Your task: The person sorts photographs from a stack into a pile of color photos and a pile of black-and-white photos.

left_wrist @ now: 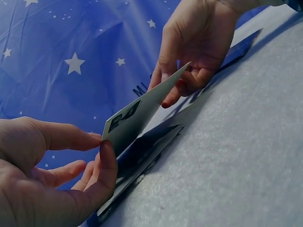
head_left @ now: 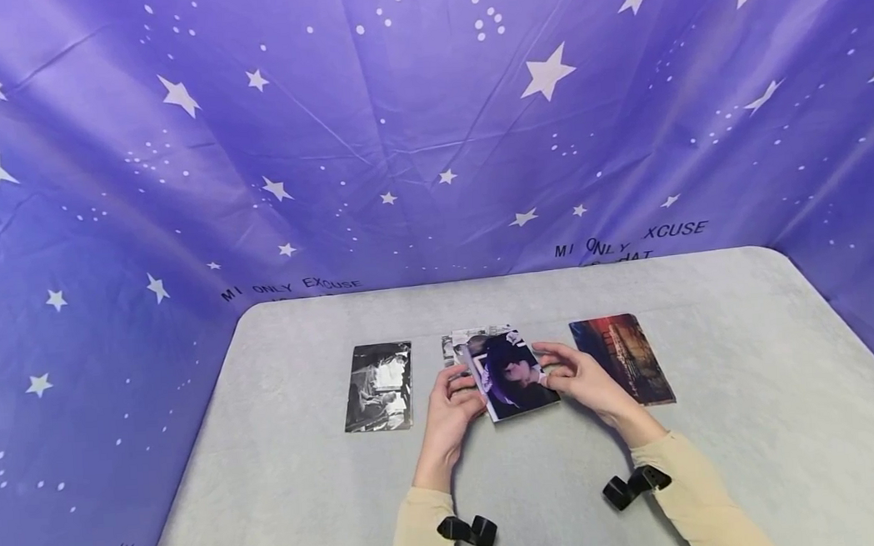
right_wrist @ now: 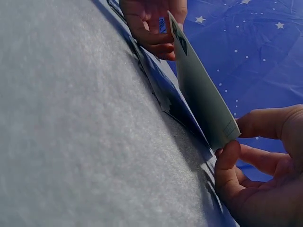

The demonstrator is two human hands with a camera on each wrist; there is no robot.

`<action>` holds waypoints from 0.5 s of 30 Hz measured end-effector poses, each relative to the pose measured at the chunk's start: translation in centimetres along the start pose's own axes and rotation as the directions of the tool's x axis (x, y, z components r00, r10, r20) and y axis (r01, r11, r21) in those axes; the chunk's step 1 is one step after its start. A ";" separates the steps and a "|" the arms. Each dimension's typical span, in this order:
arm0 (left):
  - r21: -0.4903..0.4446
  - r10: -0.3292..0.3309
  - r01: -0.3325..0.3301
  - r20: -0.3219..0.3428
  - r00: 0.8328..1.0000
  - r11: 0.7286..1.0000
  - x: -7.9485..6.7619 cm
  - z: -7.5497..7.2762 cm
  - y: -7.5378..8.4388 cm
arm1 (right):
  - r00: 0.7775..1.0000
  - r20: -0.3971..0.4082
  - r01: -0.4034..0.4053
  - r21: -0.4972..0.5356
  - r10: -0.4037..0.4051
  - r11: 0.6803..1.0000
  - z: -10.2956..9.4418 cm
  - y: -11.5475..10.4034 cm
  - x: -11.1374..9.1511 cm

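Note:
Both hands hold a picture card (head_left: 517, 377) with a dark purple front over the middle of the table. Its pale back (left_wrist: 137, 116), with a dark printed mark, faces the left wrist view. My left hand (head_left: 454, 405) pinches one side between thumb and forefinger. At the opposite side my right hand (head_left: 584, 378) pinches the edge, as the right wrist view shows near the card's lower corner (right_wrist: 229, 130). Below the raised card lie other picture cards (head_left: 448, 349), mostly hidden by it in the head view.
A black-and-white picture card (head_left: 379, 387) lies to the left on the grey table (head_left: 270, 484). To the right, partly behind the right hand, lies a red and dark picture card (head_left: 626, 357). A purple star-printed curtain (head_left: 399, 142) hangs around the table's back and sides.

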State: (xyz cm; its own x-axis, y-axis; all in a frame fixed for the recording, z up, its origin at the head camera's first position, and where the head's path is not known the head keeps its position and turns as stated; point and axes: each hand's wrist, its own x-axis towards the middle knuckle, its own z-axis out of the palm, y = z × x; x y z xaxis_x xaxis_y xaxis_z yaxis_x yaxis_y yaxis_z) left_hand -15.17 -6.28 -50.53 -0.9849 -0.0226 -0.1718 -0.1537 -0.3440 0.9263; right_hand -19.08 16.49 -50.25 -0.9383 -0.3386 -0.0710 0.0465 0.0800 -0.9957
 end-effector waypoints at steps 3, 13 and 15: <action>0.024 0.003 -0.003 0.015 1.000 1.000 0.0 0.4 0.1 | 1.000 -0.012 -0.012 0.033 0.013 0.999 -0.2 0.0 -0.3; 0.074 -0.013 0.008 0.061 0.998 0.997 0.1 1.4 0.0 | 0.997 -0.066 -0.032 0.058 0.036 0.998 -1.0 0.0 -0.9; 0.077 -0.010 0.004 0.076 0.997 0.997 0.1 1.6 -0.1 | 0.997 -0.065 -0.029 0.064 0.033 0.998 -1.2 0.0 -1.1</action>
State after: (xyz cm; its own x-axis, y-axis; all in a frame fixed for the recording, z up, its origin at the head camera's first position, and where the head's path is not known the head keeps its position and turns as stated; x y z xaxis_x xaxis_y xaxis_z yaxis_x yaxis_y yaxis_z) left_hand -15.41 -4.73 -50.05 -0.9865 0.0521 -0.1555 -0.1638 -0.2706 0.9487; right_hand -18.46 17.95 -50.10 -0.9564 -0.2742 -0.1002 0.0956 0.0300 -0.9950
